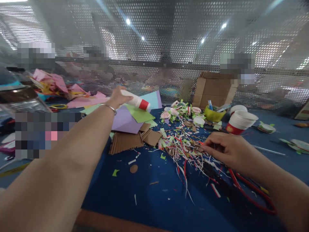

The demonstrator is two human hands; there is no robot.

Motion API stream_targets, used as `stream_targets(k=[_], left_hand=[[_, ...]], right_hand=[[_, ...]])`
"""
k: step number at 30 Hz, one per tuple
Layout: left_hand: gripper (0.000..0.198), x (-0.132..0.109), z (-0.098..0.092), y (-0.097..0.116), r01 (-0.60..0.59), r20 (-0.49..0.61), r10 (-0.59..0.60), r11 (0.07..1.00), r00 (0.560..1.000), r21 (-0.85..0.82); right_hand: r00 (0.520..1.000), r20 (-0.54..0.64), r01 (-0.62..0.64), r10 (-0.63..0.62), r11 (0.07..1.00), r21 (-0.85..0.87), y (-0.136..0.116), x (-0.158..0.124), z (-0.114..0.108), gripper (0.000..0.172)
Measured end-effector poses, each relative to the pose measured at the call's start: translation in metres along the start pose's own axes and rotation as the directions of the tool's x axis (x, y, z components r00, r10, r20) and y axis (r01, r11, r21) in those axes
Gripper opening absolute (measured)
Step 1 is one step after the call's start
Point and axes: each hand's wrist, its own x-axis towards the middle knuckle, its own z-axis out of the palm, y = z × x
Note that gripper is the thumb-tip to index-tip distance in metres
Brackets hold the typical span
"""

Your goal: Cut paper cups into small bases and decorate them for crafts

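Note:
My left hand [119, 96] reaches far forward, its fingers closed around a stack of white paper cups [135, 100]. The stack is tilted nearly on its side, its red-banded end pointing right, above sheets of purple [127, 120] and green paper [140, 114]. At the right, my right hand [220, 146] is low over a heap of shredded paper scraps [181, 145]. Its thumb and fingers come together at the heap's edge; whatever they hold is hidden. Red-handled scissors [251, 196] lie under my right wrist, their blades in shadow.
More stacked cups [241, 122] stand beyond my right hand, near a yellow-green container [214, 113] holding pens. Small paper-and-cup pieces [180, 111] pile up behind the scraps. Corrugated cardboard [126, 142] lies mid-table; a cardboard box [212, 90] leans against the perforated metal screen [166, 38].

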Motion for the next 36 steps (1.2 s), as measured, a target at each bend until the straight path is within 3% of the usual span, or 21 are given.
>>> stream_targets(k=[2, 9, 14, 22, 36], left_hand=[[0.065, 0.004, 0.002, 0.017, -0.062, -0.028, 0.062, 0.998, 0.998, -0.002], [0.064, 0.015, 0.002, 0.094, -0.397, 0.025, 0.397, 0.917, 0.918, 0.033], [0.065, 0.024, 0.001, 0.125, -0.472, 0.063, 0.468, 0.880, 0.881, 0.061], [0.038, 0.044, -0.012, 0.129, -0.449, 0.094, 0.443, 0.892, 0.891, 0.057], [0.031, 0.053, -0.025, 0.138, -0.504, 0.155, 0.483, 0.851, 0.862, 0.148]], right_hand=[[1.000, 0.002, 0.007, -0.007, 1.000, 0.006, -0.001, 0.001, 0.001, 0.035], [1.000, -0.002, 0.012, -0.012, 1.000, -0.003, 0.000, 0.002, 0.004, 0.034], [1.000, -0.001, 0.016, -0.016, 1.000, -0.005, 0.002, 0.004, 0.006, 0.033], [1.000, -0.004, 0.017, -0.017, 1.000, -0.020, 0.000, 0.003, 0.005, 0.031], [0.999, 0.034, -0.011, 0.012, 1.000, -0.029, -0.004, 0.004, 0.005, 0.031]])
